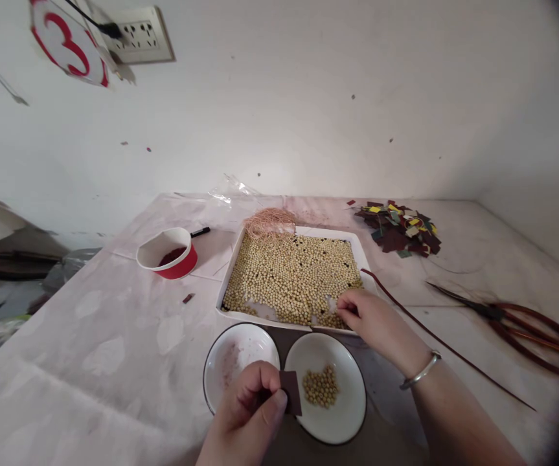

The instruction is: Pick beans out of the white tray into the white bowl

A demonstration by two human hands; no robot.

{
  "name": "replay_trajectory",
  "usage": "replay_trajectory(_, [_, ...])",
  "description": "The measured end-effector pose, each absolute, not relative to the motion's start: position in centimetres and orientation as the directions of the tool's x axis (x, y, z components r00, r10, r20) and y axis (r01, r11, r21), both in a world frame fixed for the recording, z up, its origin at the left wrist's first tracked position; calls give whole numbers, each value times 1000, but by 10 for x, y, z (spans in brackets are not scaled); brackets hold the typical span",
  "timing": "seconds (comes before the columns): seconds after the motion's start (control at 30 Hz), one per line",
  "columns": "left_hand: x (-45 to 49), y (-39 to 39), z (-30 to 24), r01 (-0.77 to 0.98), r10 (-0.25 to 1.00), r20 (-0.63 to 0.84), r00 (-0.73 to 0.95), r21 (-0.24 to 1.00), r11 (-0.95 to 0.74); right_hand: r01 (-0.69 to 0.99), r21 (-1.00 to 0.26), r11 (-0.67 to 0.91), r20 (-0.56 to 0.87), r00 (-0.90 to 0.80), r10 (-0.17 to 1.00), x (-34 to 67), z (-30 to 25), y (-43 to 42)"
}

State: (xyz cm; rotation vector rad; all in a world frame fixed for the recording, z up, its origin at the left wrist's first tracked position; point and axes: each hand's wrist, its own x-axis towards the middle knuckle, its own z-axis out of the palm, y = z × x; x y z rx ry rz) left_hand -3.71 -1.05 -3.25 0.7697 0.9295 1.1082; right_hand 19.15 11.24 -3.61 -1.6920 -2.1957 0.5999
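Observation:
A white rectangular tray [225,285] holds a layer of pale round beans [289,272] with a few dark bits among them. My right hand [369,317], a metal bangle on its wrist, reaches into the tray's near right corner with fingers curled onto the beans. My left hand [247,411] pinches a small dark square card [291,391] above the gap between two white bowls. The right bowl [342,414] holds a small heap of beans; the left bowl [225,362] shows only a faint pinkish smear.
A red paper cup [182,265] with dark contents stands left of the tray, a black pen [200,231] behind it. Copper-coloured threads [269,221] lie at the tray's far edge. Coloured paper scraps [400,226] are piled far right. Dark red scissors [526,323] lie right.

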Motion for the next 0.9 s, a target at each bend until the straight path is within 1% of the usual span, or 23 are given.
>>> replay_trajectory(0.1, [-37,-11,-29,-400,953,-250,172,867,299,786,-582,207,28,-235,972,188,-12,100])
replay_trajectory(0.2, [-37,-10,-22,-420,942,-263,207,846,329,722,-644,253,71,-274,959,174,22,72])
replay_trajectory(0.23, [-36,-10,-20,-418,944,-250,216,850,321,664,-684,302,96,-328,940,167,32,62])
replay_trajectory(0.3, [-36,-9,-17,-399,948,-227,222,866,301,529,-735,425,154,-481,863,152,45,43])
replay_trajectory(0.37, [-36,-9,-17,-364,950,-238,200,883,298,477,-723,501,196,-553,810,138,47,30])
replay_trajectory(0.43, [-36,-10,-18,-331,948,-264,176,891,309,498,-684,532,189,-584,790,129,41,24])
replay_trajectory(0.5, [-36,-11,-21,-312,950,-268,160,899,306,547,-647,531,162,-582,797,124,32,24])
replay_trajectory(0.6, [-37,-12,-23,-317,952,-258,165,900,299,589,-626,511,135,-564,815,124,25,26])
replay_trajectory(0.77, [-38,-14,-25,-297,947,-271,173,902,312,583,-608,538,121,-602,789,125,26,27])
replay_trajectory(0.9, [-37,-13,-24,-328,953,-246,176,898,293,595,-591,544,134,-593,794,126,25,28])
